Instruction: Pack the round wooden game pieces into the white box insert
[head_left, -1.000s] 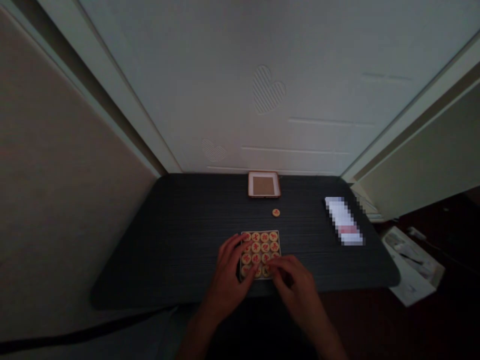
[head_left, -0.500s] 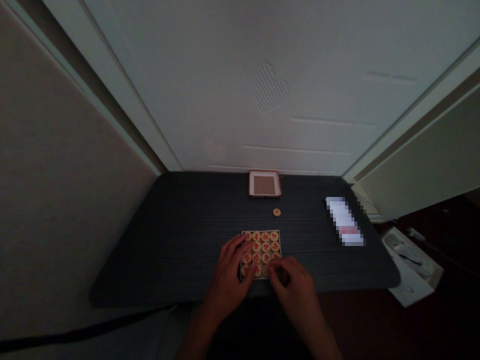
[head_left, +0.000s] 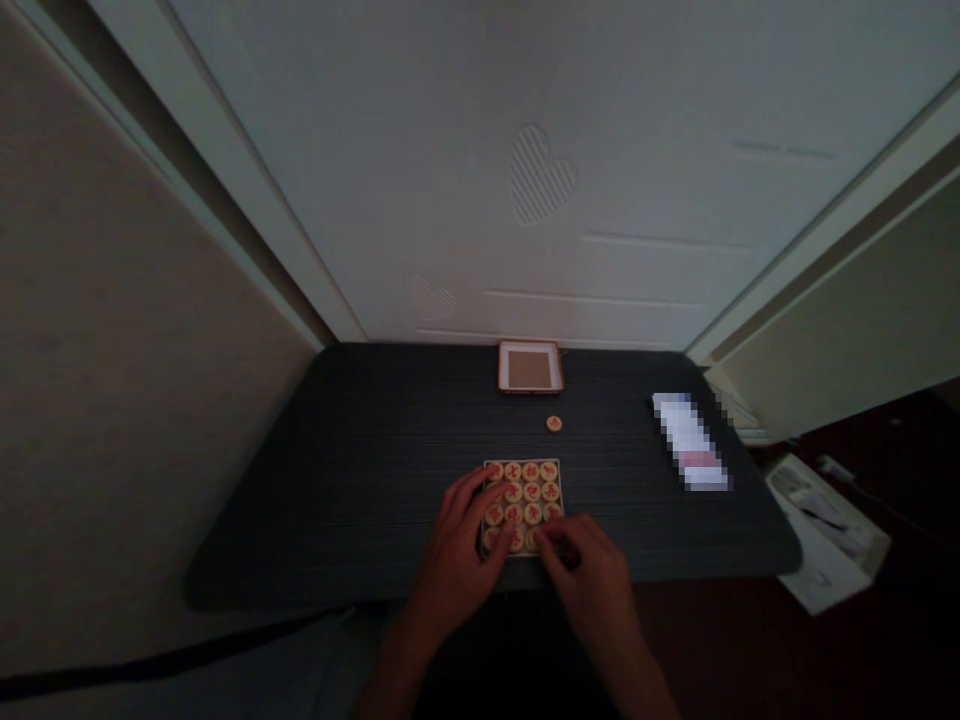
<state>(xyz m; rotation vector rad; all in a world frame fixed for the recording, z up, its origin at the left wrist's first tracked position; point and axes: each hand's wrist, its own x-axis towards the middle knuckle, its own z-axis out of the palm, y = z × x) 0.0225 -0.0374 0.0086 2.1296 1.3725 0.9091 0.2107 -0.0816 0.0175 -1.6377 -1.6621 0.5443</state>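
A small square tray (head_left: 559, 478) packed with several round cream game pieces (head_left: 531, 490) marked in red sits near the front of the dark table (head_left: 360, 480). My left hand (head_left: 457, 555) rests against the tray's left side, fingers curled along its edge. My right hand (head_left: 589, 575) is at the tray's front right corner with its fingertips pinched together over the pieces there; what they hold is hidden. A single loose piece (head_left: 553, 424) lies on the table beyond the tray.
An empty square lid or box (head_left: 529, 368) with a reddish rim sits at the table's back edge against the white panel. A blurred white and red flat object (head_left: 690, 440) lies at the right. Papers (head_left: 825, 540) lie on the floor to the right.
My right hand drew slightly left and closer to the tray's front right corner, fingers closing in. The left hand and the tray have hardly moved.
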